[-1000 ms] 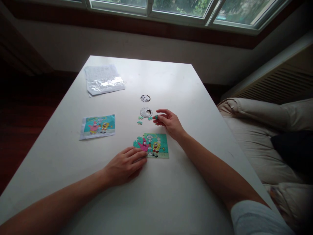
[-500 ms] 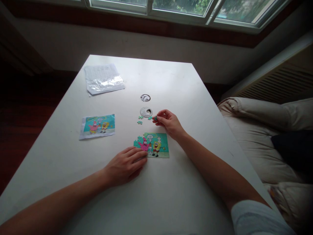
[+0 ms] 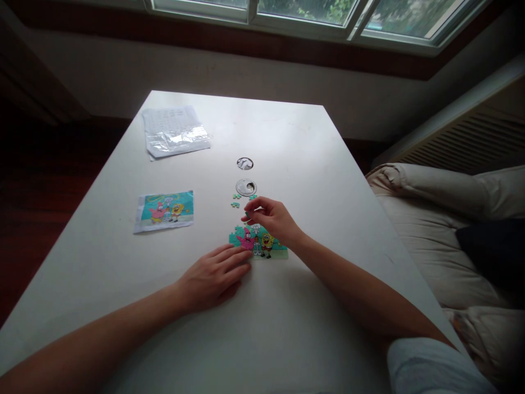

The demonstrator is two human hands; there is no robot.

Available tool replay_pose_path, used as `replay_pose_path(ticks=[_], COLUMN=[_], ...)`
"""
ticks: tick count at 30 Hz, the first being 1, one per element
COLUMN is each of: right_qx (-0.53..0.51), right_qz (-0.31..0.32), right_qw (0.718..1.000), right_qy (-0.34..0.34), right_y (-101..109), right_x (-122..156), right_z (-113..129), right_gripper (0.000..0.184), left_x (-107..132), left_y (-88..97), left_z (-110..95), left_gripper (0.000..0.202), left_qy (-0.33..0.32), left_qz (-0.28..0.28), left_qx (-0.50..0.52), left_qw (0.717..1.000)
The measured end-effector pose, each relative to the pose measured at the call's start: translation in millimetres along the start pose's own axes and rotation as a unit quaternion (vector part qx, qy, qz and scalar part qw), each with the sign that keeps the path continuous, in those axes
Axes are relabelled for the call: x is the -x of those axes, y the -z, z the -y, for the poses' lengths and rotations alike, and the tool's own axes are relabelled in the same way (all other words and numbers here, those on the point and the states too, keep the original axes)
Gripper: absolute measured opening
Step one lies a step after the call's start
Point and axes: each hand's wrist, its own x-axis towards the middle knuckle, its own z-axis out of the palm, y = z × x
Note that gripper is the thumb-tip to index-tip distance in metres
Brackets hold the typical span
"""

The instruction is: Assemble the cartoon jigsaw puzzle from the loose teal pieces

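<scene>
A partly assembled cartoon jigsaw puzzle lies on the white table, with jagged gaps along its upper left. My left hand rests flat on its lower left corner, fingers stretched out. Above the puzzle's top edge, my right hand pinches a small green puzzle piece between thumb and fingertips. That hand covers the puzzle's upper right part. Beyond it lie loose puzzle pieces, one of them partly behind the right fingers.
To the left is a picture sheet with the same cartoon scene, in a wrapper. A clear plastic bag with paper sits at the far left of the table. Two round metal-rimmed fittings are set behind the pieces. A beige sofa stands right.
My right hand has moved left and nearer with the puzzle piece, from beside the loose pieces to over the puzzle's top edge. The puzzle has shifted slightly right and away.
</scene>
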Motion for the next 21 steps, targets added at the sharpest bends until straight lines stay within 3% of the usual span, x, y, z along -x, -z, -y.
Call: replay_pose_path(ticks=[3, 8, 15, 21], right_qx=[0.093, 0.283, 0.327, 0.373], right_qz=[0.016, 0.011, -0.013, 0.006], right_qw=[0.995, 0.952, 0.936, 0.912], right_qy=[0.037, 0.119, 0.130, 0.170], right_y=[-5.1, -12.1, -23.0, -24.7], right_x=[1.8, 2.5, 0.4, 3.0], right_z=[-2.4, -4.3, -11.6, -16.0], right_gripper=[0.014, 0.007, 0.007, 0.010], left_x=[-0.3, -1.6, -1.9, -1.5], left_y=[-0.1, 0.6, -1.1, -1.7], left_z=[0.2, -1.1, -1.7, -1.5], left_gripper=[0.038, 0.042, 0.042, 0.041], left_qy=[0.002, 0.001, 0.001, 0.000], left_qz=[0.018, 0.036, 0.020, 0.026], left_qx=[0.004, 0.008, 0.016, 0.012], left_qw=[1.000, 0.999, 1.000, 1.000])
